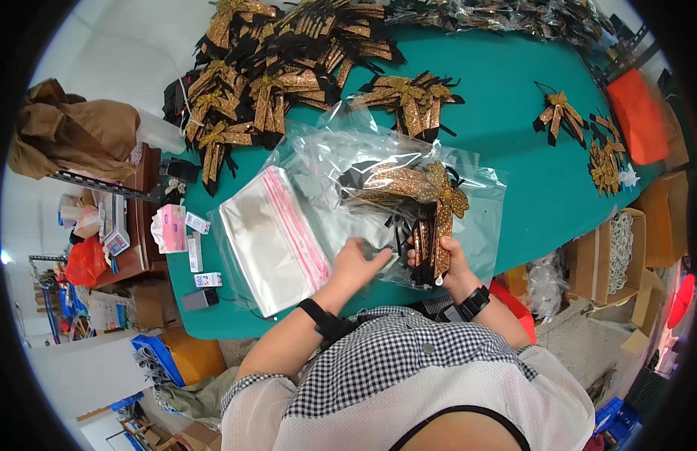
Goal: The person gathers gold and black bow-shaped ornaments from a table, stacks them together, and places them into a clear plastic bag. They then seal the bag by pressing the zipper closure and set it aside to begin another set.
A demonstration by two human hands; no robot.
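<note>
My right hand (pixel 455 264) is closed round the hanging strips of a gold sequined bow (pixel 447 197) with black ribbon ends. A clear plastic bag (pixel 483 197) lies around the bow and covers its left part. To the left, my left hand (pixel 359 264) is at the bag's near edge, thumb pointing right and fingers bent on the film. Part of its grip is hidden by the film's shine. Beside that hand lies a stack of flat clear bags (pixel 260 233) with a pink-striped edge.
Piles of similar gold bows (pixel 277 83) cover the table's far left. More bows (pixel 559 116) lie at the far right. Small boxes (pixel 195 252) and a tissue pack (pixel 169 228) stand on the left edge. An open carton (pixel 615 255) sits beyond the right edge of the green table (pixel 506 83).
</note>
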